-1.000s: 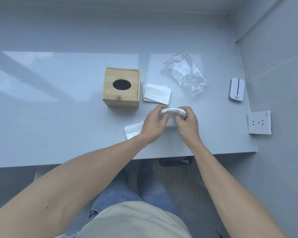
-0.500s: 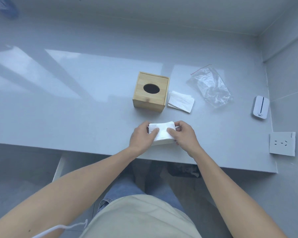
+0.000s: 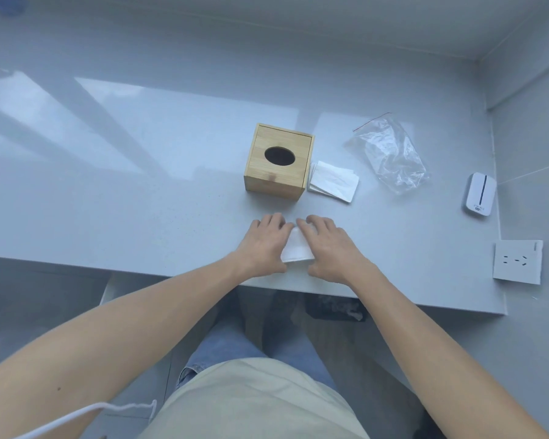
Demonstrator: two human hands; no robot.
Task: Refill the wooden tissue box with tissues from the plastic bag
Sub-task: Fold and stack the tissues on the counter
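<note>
My left hand (image 3: 264,245) and right hand (image 3: 329,248) press flat, fingers spread, on the folded white tissue (image 3: 296,248) near the grey tabletop's (image 3: 140,217) front edge, flattening it for the square wooden tissue box (image 3: 278,163) just behind.

One head view, looking steeply down and forward from close above the counter (image 3: 140,201); box (image 3: 277,163) just beyond the fingers (image 3: 274,218), lap below.

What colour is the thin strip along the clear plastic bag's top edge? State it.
Red: a thin red strip runs along the clear plastic bag, seen in the head view.
</note>
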